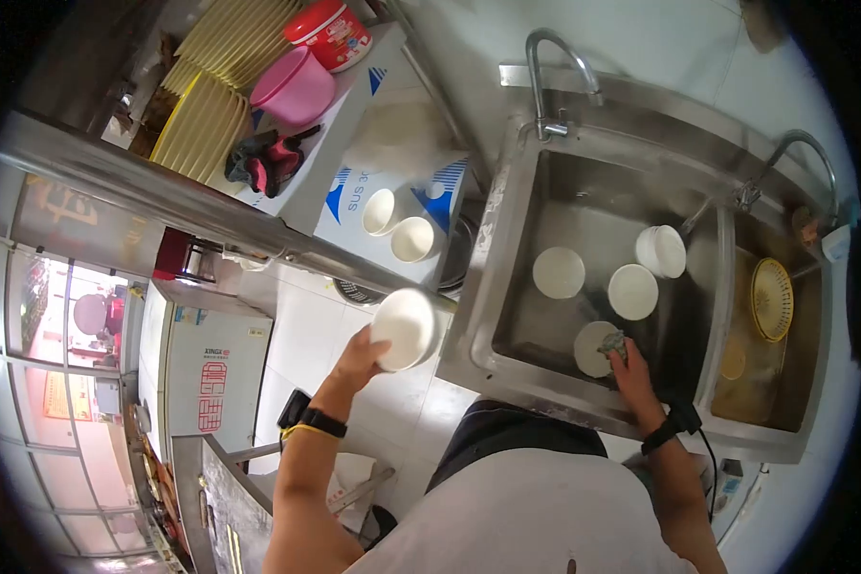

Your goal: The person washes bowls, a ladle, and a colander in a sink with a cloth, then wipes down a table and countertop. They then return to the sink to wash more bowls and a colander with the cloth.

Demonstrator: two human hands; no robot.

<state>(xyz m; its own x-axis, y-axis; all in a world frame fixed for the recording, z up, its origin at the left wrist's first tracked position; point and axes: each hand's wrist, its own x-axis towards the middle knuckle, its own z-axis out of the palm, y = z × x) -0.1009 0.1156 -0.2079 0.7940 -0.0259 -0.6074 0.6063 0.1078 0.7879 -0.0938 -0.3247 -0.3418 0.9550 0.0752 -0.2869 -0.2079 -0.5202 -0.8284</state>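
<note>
My left hand (pixel 359 356) grips a white bowl (pixel 407 330) by its rim, out to the left of the sink and slightly blurred. Over the left basin, my right hand (pixel 633 375) pinches a greenish scrubbing pad (pixel 614 346). The pad rests at the edge of another white bowl (pixel 593 350) down in the basin. Farther in are a single bowl (pixel 559 274), another bowl (pixel 633 292) and a small stack of bowls (pixel 661 252). Two more white bowls, a rear one (pixel 380 211) and a front one (pixel 413 239), sit on the steel shelf.
The steel sink (pixel 480 316) has two faucets; a yellow strainer basket (pixel 773 299) is in its right basin. A metal rail (pixel 297 253) edges the shelf (pixel 354 182), which carries a pink tub (pixel 293 86), a red bucket (pixel 330 36), gloves (pixel 266 163) and stacked yellowish plates (pixel 201 124).
</note>
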